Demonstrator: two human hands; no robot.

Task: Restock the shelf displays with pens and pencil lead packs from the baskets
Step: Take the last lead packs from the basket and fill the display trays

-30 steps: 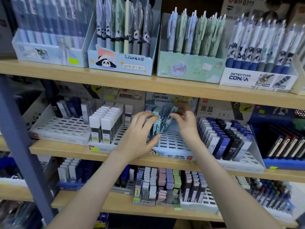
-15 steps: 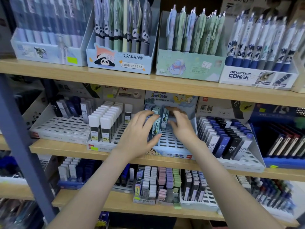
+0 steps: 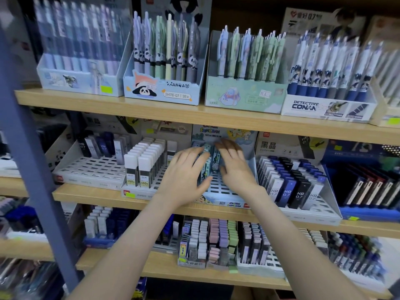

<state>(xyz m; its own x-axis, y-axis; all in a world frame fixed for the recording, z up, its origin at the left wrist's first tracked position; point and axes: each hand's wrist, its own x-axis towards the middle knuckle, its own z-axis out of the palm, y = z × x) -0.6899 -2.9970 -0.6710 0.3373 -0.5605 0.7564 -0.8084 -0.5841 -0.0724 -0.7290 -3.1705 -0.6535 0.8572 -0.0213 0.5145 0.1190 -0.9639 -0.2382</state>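
Both forearms (image 3: 129,245) are bare, as are left grip (image 3: 184,172) and right grip (image 3: 236,169).

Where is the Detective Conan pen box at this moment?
In the head view the Detective Conan pen box stands on the top shelf, at the right, just right of the pale green pen box.

Shelving: three light wooden boards, one above another: top board (image 3: 216,118), middle board (image 3: 97,194), bottom board (image 3: 151,272).
Upright: a blue-grey post (image 3: 28,148) at the left, slanting across the view in front of the boards.
Back: dark panel (image 3: 238,16) behind the top row.
Light: bright and even on the board fronts, with shade beneath each board.
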